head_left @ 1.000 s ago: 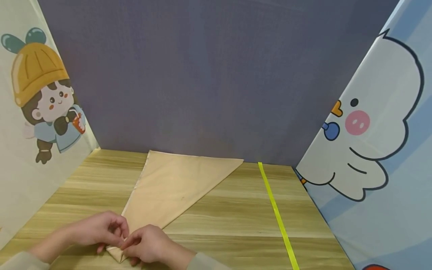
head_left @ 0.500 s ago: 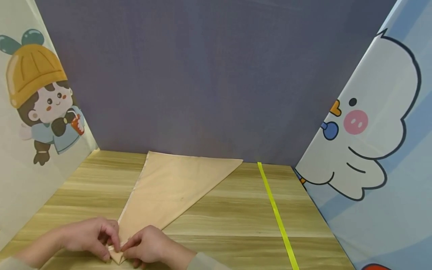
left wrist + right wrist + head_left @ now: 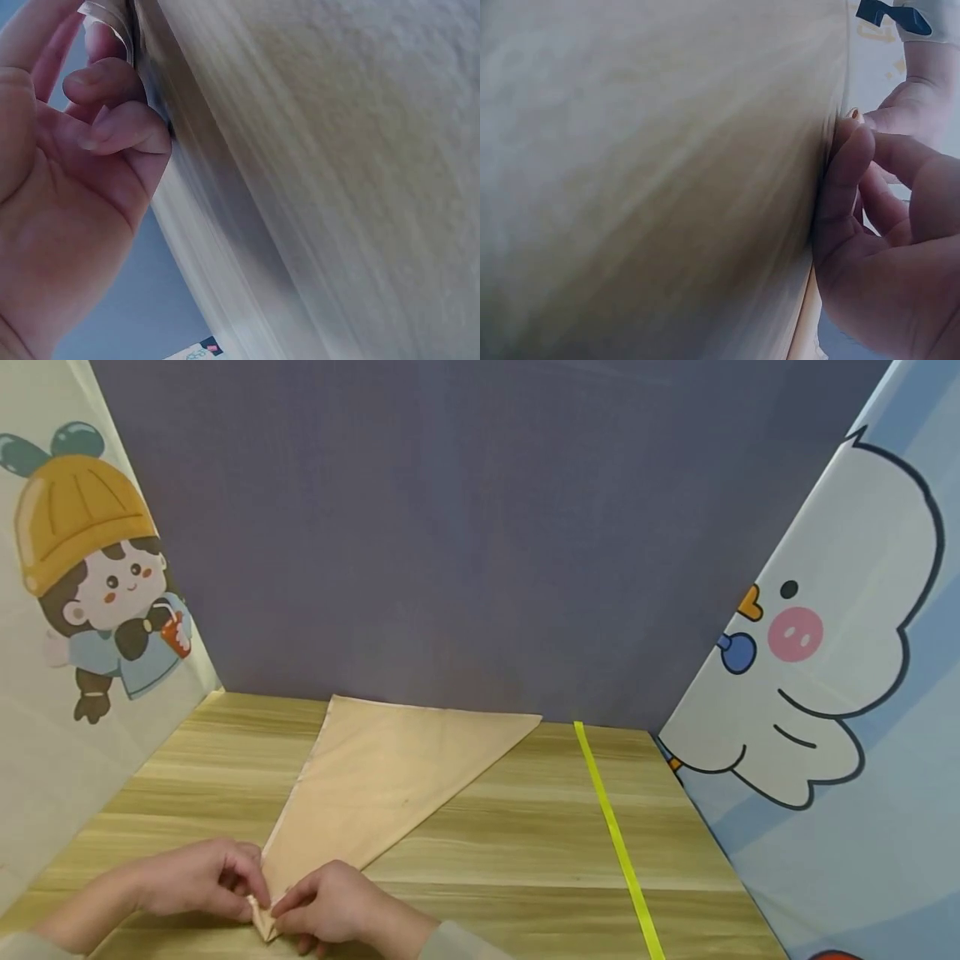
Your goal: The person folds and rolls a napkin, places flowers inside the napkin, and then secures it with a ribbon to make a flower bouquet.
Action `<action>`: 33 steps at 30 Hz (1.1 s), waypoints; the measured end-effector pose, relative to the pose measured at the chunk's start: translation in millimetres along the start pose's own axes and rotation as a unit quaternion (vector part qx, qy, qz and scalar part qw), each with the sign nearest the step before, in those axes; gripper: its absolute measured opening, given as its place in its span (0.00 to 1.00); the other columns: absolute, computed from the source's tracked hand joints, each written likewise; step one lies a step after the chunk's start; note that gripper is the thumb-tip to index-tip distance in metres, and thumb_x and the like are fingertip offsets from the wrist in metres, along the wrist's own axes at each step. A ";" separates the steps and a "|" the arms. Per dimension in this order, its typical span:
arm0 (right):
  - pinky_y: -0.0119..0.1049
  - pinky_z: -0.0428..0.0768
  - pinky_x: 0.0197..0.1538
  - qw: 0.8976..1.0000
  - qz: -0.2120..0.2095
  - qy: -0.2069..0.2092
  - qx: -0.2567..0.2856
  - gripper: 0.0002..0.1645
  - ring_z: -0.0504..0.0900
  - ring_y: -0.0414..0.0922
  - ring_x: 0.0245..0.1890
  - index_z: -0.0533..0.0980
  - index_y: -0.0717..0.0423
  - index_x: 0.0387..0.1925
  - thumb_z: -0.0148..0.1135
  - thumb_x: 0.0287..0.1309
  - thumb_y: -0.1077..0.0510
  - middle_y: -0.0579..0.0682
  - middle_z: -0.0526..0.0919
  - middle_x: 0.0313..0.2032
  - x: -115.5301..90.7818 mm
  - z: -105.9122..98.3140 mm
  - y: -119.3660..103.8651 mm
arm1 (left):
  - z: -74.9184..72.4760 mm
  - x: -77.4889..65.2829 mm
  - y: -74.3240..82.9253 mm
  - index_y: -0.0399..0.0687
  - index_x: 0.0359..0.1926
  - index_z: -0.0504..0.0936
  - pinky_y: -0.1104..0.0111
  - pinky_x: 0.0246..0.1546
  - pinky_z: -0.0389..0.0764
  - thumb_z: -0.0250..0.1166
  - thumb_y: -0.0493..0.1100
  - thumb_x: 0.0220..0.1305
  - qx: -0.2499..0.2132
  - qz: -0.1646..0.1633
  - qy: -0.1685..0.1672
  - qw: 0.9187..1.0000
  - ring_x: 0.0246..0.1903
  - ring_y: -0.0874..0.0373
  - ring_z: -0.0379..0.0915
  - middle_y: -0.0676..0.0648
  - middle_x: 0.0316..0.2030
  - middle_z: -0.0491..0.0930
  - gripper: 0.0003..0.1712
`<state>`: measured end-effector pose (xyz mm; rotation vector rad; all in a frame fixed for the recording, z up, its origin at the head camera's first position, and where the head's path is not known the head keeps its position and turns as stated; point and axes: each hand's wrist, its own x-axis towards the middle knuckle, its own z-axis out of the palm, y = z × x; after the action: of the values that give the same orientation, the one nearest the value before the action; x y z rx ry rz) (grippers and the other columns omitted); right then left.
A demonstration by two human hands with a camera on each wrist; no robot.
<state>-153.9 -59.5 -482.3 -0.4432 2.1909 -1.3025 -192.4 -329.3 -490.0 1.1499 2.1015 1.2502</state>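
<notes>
A peach-coloured cloth (image 3: 390, 777) lies flat in a long triangle, its wide side at the back and its narrow end near me. That narrow end is bunched into a small folded tip (image 3: 263, 922) between my two hands. On its left side my left hand (image 3: 198, 878) pinches the tip's edge between thumb and finger. My right hand (image 3: 335, 903) pinches the right side of the same tip, low on the tabletop. A bit of cloth edge (image 3: 112, 21) shows at the fingers in the left wrist view. The right wrist view shows the right thumb and fingers together, partly hiding the fold.
The wood-grain table (image 3: 525, 852) ends at a dark grey back panel (image 3: 435, 543). A yellow strip (image 3: 617, 835) runs front to back on the right. Printed cartoon panels stand at the left (image 3: 45, 777) and right (image 3: 862, 610).
My left hand first shifted left and let the fold's edge show, then drew that edge in and up toward the right. The tip is now narrower. My right hand has hardly moved.
</notes>
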 end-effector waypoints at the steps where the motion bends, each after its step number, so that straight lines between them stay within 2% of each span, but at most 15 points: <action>1: 0.26 0.77 0.19 1.000 0.001 0.000 0.002 0.04 0.77 0.34 0.15 0.93 0.45 0.33 0.79 0.65 0.58 0.40 0.82 0.16 -0.2 0.1 -0.1 | -0.6 0.6 0.2 0.50 0.48 0.93 0.73 0.31 0.76 0.73 0.31 0.69 0.003 0.001 0.000 1.000 0.36 0.74 0.75 0.43 0.34 0.82 0.12; 7: 0.27 0.78 0.20 1.000 0.014 0.001 0.010 0.05 0.79 0.34 0.18 0.92 0.43 0.30 0.83 0.60 0.53 0.36 0.84 0.18 -2.6 1.2 -2.1 | -2.5 5.0 1.3 0.52 0.45 0.93 0.74 0.33 0.75 0.69 0.35 0.75 0.025 -0.011 -0.004 1.000 0.38 0.76 0.74 0.51 0.36 0.86 0.09; 12: 0.27 0.77 0.18 1.000 0.011 0.011 -0.018 0.10 0.78 0.34 0.16 0.88 0.40 0.27 0.84 0.59 0.51 0.35 0.83 0.17 -4.1 3.7 -3.8 | -3.3 8.9 2.0 0.50 0.43 0.92 0.74 0.33 0.75 0.69 0.34 0.75 0.008 -0.030 -0.001 1.000 0.38 0.76 0.74 0.56 0.38 0.87 0.08; 15: 0.27 0.76 0.19 0.998 0.007 0.025 -0.054 0.12 0.76 0.34 0.14 0.85 0.39 0.27 0.81 0.63 0.48 0.35 0.80 0.15 -4.5 6.1 -4.7 | -3.5 11.0 2.3 0.48 0.42 0.93 0.75 0.33 0.77 0.69 0.34 0.74 0.001 -0.033 0.002 0.999 0.37 0.76 0.75 0.58 0.38 0.86 0.07; 20: 0.26 0.74 0.19 0.993 -0.011 0.044 -0.105 0.15 0.72 0.31 0.09 0.83 0.39 0.29 0.71 0.74 0.44 0.36 0.77 0.11 -4.0 8.1 -4.6 | -3.2 13.0 1.2 0.48 0.40 0.93 0.75 0.32 0.77 0.70 0.34 0.74 0.006 -0.026 0.006 1.000 0.37 0.77 0.74 0.59 0.37 0.85 0.07; 23: 0.26 0.75 0.19 0.994 -0.008 0.043 -0.096 0.15 0.72 0.32 0.09 0.83 0.40 0.29 0.68 0.76 0.46 0.38 0.77 0.11 -3.4 8.6 -4.4 | -3.9 13.2 1.7 0.48 0.40 0.93 0.75 0.33 0.77 0.69 0.33 0.74 0.011 -0.016 0.005 1.000 0.38 0.77 0.74 0.55 0.35 0.86 0.08; 28: 0.26 0.75 0.18 0.998 0.011 0.037 -0.047 0.13 0.75 0.35 0.11 0.83 0.43 0.30 0.67 0.76 0.52 0.41 0.79 0.13 -2.8 8.0 -3.3 | -6.4 11.7 0.2 0.47 0.40 0.92 0.74 0.34 0.75 0.63 0.32 0.78 0.014 -0.008 -0.005 1.000 0.39 0.77 0.73 0.46 0.34 0.86 0.12; 33: 0.27 0.77 0.20 0.998 0.013 0.042 -0.055 0.13 0.74 0.36 0.10 0.82 0.42 0.27 0.65 0.73 0.55 0.40 0.78 0.12 -3.2 7.5 -3.4 | -4.3 11.8 1.5 0.45 0.41 0.90 0.74 0.32 0.75 0.62 0.32 0.79 -0.003 -0.030 0.000 1.000 0.37 0.77 0.74 0.59 0.35 0.85 0.11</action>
<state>-146.8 -64.7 -481.3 -0.4075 2.3380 -1.2102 -201.4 -321.4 -486.0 1.0762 2.1162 1.2282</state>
